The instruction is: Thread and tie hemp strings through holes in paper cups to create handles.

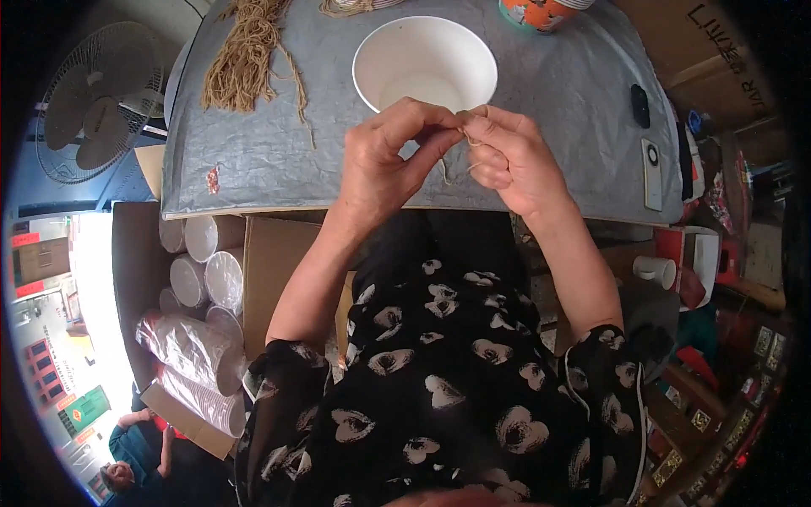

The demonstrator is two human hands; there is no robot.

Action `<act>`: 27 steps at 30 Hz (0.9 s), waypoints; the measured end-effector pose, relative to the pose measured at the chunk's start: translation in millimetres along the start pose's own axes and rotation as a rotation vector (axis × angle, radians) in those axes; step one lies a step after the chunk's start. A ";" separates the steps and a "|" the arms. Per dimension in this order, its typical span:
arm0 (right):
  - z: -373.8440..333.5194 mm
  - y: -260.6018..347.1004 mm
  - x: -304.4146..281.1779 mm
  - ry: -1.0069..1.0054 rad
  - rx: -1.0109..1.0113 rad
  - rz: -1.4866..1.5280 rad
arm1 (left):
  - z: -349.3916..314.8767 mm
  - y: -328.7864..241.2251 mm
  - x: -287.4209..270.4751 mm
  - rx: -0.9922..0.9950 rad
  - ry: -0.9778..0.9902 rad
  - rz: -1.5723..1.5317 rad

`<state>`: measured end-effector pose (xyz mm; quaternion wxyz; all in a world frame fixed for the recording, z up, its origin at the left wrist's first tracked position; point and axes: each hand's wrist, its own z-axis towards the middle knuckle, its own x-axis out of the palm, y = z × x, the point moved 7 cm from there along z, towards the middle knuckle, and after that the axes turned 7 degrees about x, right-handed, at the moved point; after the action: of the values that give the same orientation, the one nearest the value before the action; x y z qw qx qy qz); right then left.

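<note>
Both hands meet above the near part of the table, just in front of a white paper bucket (427, 63) that stands upright and open. My left hand (393, 148) pinches a thin tan twine (446, 172) between thumb and fingers. My right hand (511, 152) grips the same twine, its thumb pressed on it and the other fingers curled. A short end dangles below the fingertips. Whether the twine is knotted there, the fingers hide. A bundle of tan twine strands (245, 63) lies at the far left of the table.
The grey-covered table (279, 169) carries an orange patterned cup stack (541, 13) at the far right, a black object (639, 106) and a white strip-shaped object (651, 173). Below left, a cardboard box (135, 279) holds several wrapped cup stacks (190, 346). A fan (101, 110) stands left; another person (139, 448) is lower left.
</note>
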<state>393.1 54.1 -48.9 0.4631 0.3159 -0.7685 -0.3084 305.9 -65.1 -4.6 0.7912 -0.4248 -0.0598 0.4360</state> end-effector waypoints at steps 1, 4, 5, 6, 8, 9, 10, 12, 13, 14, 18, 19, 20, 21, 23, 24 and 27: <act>0.1 0.9 -1.8 0.001 0.001 -0.002 | 0.5 -2.0 -0.6 0.023 -0.009 0.021; -0.4 2.4 -1.7 0.015 0.021 -0.039 | -0.8 2.2 -1.4 -0.021 0.026 0.030; -3.8 10.4 0.4 -0.020 -0.066 -0.080 | -1.2 3.9 -1.4 -0.022 0.021 0.033; -6.2 17.7 1.5 -0.054 -0.153 -0.122 | -2.4 9.9 -2.3 -0.073 -0.027 -0.092; -9.1 24.3 -2.1 -0.055 -0.253 -0.183 | 0.1 10.5 -5.0 -0.121 -0.073 -0.219; -14.4 31.1 -0.3 -0.077 -0.360 -0.310 | -0.6 16.2 -3.1 -0.278 -0.030 -0.298; -19.7 37.6 2.4 -0.097 -0.468 -0.436 | -3.0 21.3 -0.3 -0.434 0.012 -0.375; -19.6 36.2 -0.2 -0.110 -0.535 -0.551 | -1.1 23.8 -0.3 -0.466 0.038 -0.419; -20.7 37.5 0.8 -0.144 -0.641 -0.689 | -1.3 25.2 2.5 -0.499 0.067 -0.464; -23.7 40.0 3.9 -0.178 -0.748 -0.827 | -0.7 25.1 2.6 -0.498 0.066 -0.463; -27.2 38.1 14.0 -0.200 -0.760 -0.882 | -2.3 30.4 5.5 -0.553 0.013 -0.566; -28.5 37.5 16.0 -0.209 -0.754 -0.876 | -2.4 31.6 6.6 -0.558 0.017 -0.574; -28.8 37.0 17.0 -0.218 -0.749 -0.869 | -2.1 31.4 6.8 -0.558 0.017 -0.574; -28.1 36.3 17.4 -0.217 -0.750 -0.869 | -2.8 31.8 7.0 -0.576 0.015 -0.570; -29.5 36.3 16.7 -0.256 -0.806 -0.882 | -3.6 32.3 7.6 -0.594 0.014 -0.565; -28.3 35.2 17.2 -0.257 -0.807 -0.881 | -3.8 32.6 7.6 -0.596 0.014 -0.551; -28.0 35.1 16.6 -0.302 -0.868 -0.902 | -3.8 31.7 8.3 -0.604 0.007 -0.554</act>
<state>405.4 57.6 -2.8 0.2601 0.3449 -0.4222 -0.7970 292.5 -53.1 -32.3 0.7186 -0.6071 -0.2945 0.1680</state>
